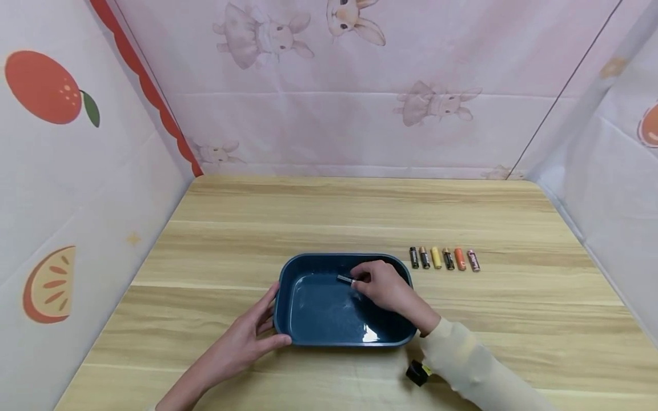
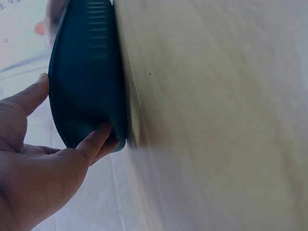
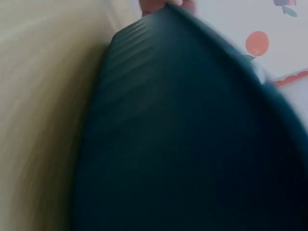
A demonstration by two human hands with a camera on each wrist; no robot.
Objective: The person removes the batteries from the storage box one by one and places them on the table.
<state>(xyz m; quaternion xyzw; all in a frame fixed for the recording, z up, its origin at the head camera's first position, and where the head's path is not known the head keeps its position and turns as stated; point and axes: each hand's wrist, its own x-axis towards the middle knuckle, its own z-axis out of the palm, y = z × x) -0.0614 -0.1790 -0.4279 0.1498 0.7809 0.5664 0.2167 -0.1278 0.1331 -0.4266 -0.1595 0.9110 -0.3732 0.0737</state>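
A dark blue rectangular basin [image 1: 329, 345] sits on the wooden table. Against its left side rests my left hand [image 1: 247, 337], thumb at the front corner and fingers spread along the outer wall. The left wrist view shows these fingertips touching the basin's wall [image 2: 89, 62]. My right hand [image 1: 382, 285] reaches over the right part of the basin and pinches a small dark battery [image 1: 345, 279] between thumb and fingers, over the basin floor. The right wrist view is mostly filled by the basin's outer wall [image 3: 183, 134]; the pinching fingers are hidden there.
Several batteries stand out in a row right of the basin, among them a yellow battery [image 1: 436, 258], an orange battery [image 1: 460, 259] and a purple battery [image 1: 473, 261]. A black device [image 1: 417, 373] shows by the right sleeve. Printed cloth walls [image 1: 329, 125] border the table [image 1: 231, 211].
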